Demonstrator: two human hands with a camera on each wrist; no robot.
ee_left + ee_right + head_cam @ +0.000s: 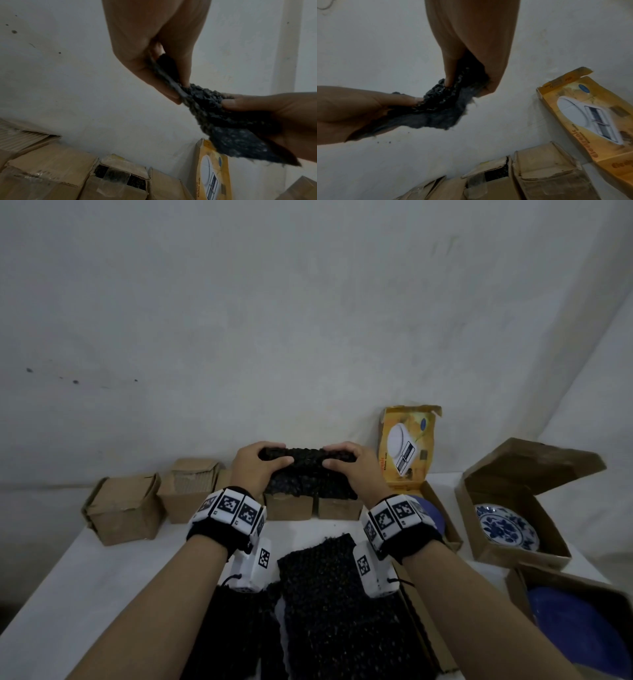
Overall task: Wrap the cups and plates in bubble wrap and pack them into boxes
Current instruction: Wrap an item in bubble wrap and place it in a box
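Plain room, dim light

A pale grey wall [308, 320] fills the upper frame, with dark specks at left; a white table [102, 577], possibly cloth-covered, spans the lower frame.

Both forearms reach forward, side by side. The left hand [255, 465] and right hand [352, 467] each pinch (thumbs below, fingers curled over) the black wrap [308, 460].

The left hand [154, 44] and the right hand [274, 115] both pinched a dark bubble wrap sheet [223, 121] above brown boxes [51, 169], near a yellow scale box [212, 175].
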